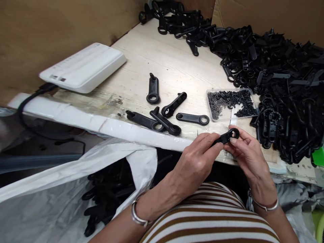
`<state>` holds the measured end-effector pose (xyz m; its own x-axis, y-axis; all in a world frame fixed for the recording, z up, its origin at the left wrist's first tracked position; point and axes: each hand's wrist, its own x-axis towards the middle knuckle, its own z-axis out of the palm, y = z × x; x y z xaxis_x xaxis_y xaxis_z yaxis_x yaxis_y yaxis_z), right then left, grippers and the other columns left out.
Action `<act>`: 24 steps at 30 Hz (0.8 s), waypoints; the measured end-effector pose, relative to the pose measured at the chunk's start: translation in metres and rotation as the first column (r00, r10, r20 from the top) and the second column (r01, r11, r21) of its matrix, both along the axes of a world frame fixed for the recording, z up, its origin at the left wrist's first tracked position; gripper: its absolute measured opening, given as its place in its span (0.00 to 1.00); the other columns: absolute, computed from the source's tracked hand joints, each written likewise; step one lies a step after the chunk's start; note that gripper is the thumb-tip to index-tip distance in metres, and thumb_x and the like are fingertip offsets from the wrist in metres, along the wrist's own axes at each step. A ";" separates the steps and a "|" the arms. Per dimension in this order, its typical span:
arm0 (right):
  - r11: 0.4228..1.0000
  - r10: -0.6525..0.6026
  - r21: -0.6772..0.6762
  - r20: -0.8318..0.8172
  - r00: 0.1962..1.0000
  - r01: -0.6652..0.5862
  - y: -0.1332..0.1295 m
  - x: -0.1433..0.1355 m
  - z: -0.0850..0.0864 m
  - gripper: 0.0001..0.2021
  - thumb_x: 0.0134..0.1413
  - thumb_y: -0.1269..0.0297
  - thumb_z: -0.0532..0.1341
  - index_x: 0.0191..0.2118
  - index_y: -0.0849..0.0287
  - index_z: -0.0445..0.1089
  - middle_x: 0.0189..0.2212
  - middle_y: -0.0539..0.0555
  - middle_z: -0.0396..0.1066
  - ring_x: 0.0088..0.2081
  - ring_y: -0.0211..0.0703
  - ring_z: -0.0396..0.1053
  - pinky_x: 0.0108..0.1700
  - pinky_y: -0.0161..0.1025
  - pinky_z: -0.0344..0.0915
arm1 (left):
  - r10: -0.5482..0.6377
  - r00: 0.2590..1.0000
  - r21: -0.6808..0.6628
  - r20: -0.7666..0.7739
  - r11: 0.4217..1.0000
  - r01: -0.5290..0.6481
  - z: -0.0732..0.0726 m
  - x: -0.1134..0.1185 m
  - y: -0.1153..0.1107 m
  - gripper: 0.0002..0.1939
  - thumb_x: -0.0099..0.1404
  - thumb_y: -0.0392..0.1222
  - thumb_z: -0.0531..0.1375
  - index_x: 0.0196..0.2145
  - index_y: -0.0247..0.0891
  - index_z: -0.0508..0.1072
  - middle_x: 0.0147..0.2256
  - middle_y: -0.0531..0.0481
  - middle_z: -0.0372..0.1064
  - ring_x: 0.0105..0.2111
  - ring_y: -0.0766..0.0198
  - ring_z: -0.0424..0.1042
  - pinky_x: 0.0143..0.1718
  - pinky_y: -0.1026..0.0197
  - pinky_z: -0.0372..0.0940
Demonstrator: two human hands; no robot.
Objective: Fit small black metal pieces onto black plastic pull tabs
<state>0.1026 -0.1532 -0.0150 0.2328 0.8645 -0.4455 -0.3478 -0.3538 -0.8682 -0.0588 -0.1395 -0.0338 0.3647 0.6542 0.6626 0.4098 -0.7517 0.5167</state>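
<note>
Between both hands, over the table's front edge, I hold a black plastic lever with a ring at one end point(225, 137). My left hand point(196, 157) pinches its narrow end, which the fingers partly hide. My right hand point(246, 150) grips the ring end between thumb and fingers. Just beyond lies a clear plastic box point(220, 118) with tiny springs point(215, 105) and small black pieces point(235, 98). Several similar black levers lie left of it, among them one flat lever point(191, 118) and one with its hollow side up point(174, 104).
A large heap of black plastic parts point(275, 64) covers the table's back and right. A white box-shaped device point(86, 67) with a black cable point(22, 118) sits at left. Below the taped edge point(121, 130) hangs a white bag point(50, 209) with black parts inside.
</note>
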 end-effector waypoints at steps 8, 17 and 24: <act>0.995 -0.095 0.035 0.100 0.990 0.092 0.001 -0.007 -0.001 0.20 0.34 0.67 0.71 0.40 0.60 0.74 0.28 0.46 0.71 0.25 0.33 0.70 0.27 0.32 0.73 | -0.041 0.999 0.012 0.016 0.999 0.041 0.000 0.003 -0.003 0.07 0.69 0.28 0.53 0.37 0.33 0.70 0.41 0.40 0.73 0.41 0.61 0.72 0.44 0.57 0.72; 1.000 -0.002 -0.001 -0.070 0.998 0.002 0.001 -0.002 -0.001 0.23 0.37 0.66 0.72 0.44 0.57 0.72 0.32 0.47 0.71 0.33 0.36 0.72 0.36 0.35 0.74 | -0.036 0.999 -0.003 0.029 0.999 0.036 -0.004 0.003 -0.001 0.11 0.65 0.23 0.54 0.41 0.34 0.71 0.42 0.42 0.73 0.43 0.61 0.72 0.48 0.59 0.70; 0.990 0.104 0.072 0.204 0.973 -0.121 0.002 0.002 0.003 0.26 0.46 0.65 0.63 0.55 0.55 0.67 0.32 0.47 0.69 0.22 0.31 0.65 0.28 0.34 0.69 | -0.117 0.993 0.004 0.028 0.993 0.117 -0.002 0.005 0.000 0.09 0.66 0.27 0.57 0.42 0.36 0.71 0.44 0.42 0.73 0.42 0.62 0.74 0.45 0.61 0.72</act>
<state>0.1044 -0.1515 -0.0115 0.2090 0.9221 -0.3256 -0.1269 -0.3046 -0.9440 -0.0536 -0.1393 -0.0358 0.4201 0.6065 0.6750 0.3040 -0.7949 0.5251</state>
